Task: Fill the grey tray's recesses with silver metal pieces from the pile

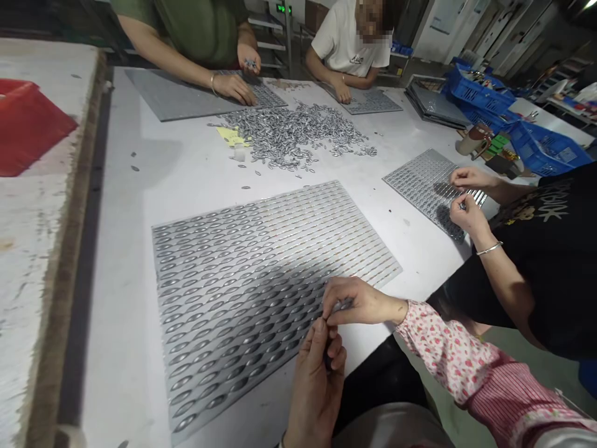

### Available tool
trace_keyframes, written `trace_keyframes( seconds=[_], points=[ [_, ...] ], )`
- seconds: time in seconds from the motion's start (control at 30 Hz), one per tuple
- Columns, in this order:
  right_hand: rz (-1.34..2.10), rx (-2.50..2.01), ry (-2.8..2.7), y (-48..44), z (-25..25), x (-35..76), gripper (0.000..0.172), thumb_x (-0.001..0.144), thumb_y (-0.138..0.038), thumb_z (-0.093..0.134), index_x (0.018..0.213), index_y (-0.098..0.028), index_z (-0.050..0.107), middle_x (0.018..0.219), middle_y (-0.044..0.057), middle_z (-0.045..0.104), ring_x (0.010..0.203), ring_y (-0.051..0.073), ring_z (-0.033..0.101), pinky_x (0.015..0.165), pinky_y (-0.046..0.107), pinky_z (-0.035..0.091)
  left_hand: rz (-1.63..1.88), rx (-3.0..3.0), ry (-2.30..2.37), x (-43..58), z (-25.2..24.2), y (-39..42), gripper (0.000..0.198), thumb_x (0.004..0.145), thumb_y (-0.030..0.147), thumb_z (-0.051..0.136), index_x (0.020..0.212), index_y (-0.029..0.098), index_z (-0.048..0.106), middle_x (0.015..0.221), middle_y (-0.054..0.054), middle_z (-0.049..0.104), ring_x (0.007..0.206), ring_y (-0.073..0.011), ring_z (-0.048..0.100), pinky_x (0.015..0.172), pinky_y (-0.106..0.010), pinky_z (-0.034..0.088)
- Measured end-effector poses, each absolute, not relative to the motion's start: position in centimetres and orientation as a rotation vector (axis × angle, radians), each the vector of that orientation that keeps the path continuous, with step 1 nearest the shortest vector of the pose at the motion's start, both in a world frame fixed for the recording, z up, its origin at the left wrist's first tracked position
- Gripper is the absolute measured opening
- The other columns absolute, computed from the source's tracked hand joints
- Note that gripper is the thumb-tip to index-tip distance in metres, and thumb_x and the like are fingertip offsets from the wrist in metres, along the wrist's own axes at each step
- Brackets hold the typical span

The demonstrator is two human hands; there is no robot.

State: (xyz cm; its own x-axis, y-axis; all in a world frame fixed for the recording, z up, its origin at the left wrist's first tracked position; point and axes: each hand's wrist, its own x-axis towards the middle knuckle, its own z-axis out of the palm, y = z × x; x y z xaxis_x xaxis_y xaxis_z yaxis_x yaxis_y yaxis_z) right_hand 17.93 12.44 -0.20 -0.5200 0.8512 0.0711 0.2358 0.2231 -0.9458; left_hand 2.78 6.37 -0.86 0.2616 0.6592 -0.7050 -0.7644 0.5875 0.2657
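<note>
A grey rectangular sheet (308,230) lies in front of me, with rows of silver pointed-oval pieces (200,292) over its left and near part. Thin lines with small brownish marks run across its far right part. Over the sheet's near edge, my left hand (317,379) is closed with its fingers curled; what lies inside is hidden. My right hand (361,302) pinches at the left thumb and fingertips, and the two hands touch. Whatever is between those fingertips is too small to make out.
A heap of loose silver ovals (298,134) lies mid-table beside a yellow paper (228,135). Three people work at similar sheets, one close at right (426,186). Blue crates (545,149) and a mug (474,140) stand at right. A red container (32,124) is at left.
</note>
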Motion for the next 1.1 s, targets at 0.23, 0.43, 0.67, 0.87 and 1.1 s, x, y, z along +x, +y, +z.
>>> trace_keyframes(
  seconds=[0.23,0.43,0.67,0.87,1.1],
  points=[
    [1.165,-1.490,-1.406,15.8,-2.9,18.4,0.020,0.074,-0.031,0.072,0.080,-0.013,0.068,0.065,-0.002,0.060,0.056,0.007,0.049,0.055,0.020,0.038,0.816,-0.138,1.054,2.4,0.4,6.3,0.021,0.087,0.010,0.057,0.105,0.013,0.068,0.095,-0.011,0.071,0.072,-0.0097,0.066,0.059,-0.016,0.055],
    [0.890,-1.657,-1.745,17.2,-3.1,18.0,0.008,0.079,-0.025,0.070,0.078,-0.017,0.071,0.068,-0.002,0.063,0.063,0.009,0.052,0.062,0.021,0.037,0.839,-0.178,0.930,2.2,-0.2,5.6,0.010,0.086,0.016,0.061,0.088,0.012,0.069,0.071,-0.002,0.064,0.050,-0.0042,0.052,0.044,-0.012,0.046],
    [0.577,-1.715,-1.999,17.4,-3.5,17.3,0.012,0.082,-0.022,0.067,0.071,-0.018,0.065,0.069,-0.001,0.062,0.072,0.012,0.053,0.078,0.027,0.038,0.803,-0.168,1.071,2.3,0.0,5.7,0.020,0.086,0.012,0.059,0.102,0.015,0.070,0.103,-0.012,0.073,0.075,-0.0125,0.069,0.065,-0.020,0.057],
    [0.700,-1.584,-1.867,16.6,-2.7,17.9,0.009,0.084,-0.022,0.067,0.077,-0.017,0.065,0.075,0.000,0.063,0.075,0.013,0.055,0.076,0.026,0.041,0.862,-0.175,1.022,2.2,-0.1,5.8,0.021,0.087,0.011,0.055,0.101,0.014,0.071,0.112,-0.015,0.071,0.097,-0.0202,0.069,0.078,-0.028,0.058],
    [0.854,-0.984,-2.404,12.5,1.0,18.2,0.018,0.081,-0.035,0.071,0.088,-0.019,0.070,0.096,0.006,0.066,0.094,0.018,0.054,0.088,0.032,0.041,0.997,-0.200,0.946,2.4,-0.4,6.4,0.017,0.086,0.019,0.058,0.089,0.018,0.074,0.106,-0.009,0.073,0.110,-0.0227,0.063,0.085,-0.030,0.056]
  ],
)
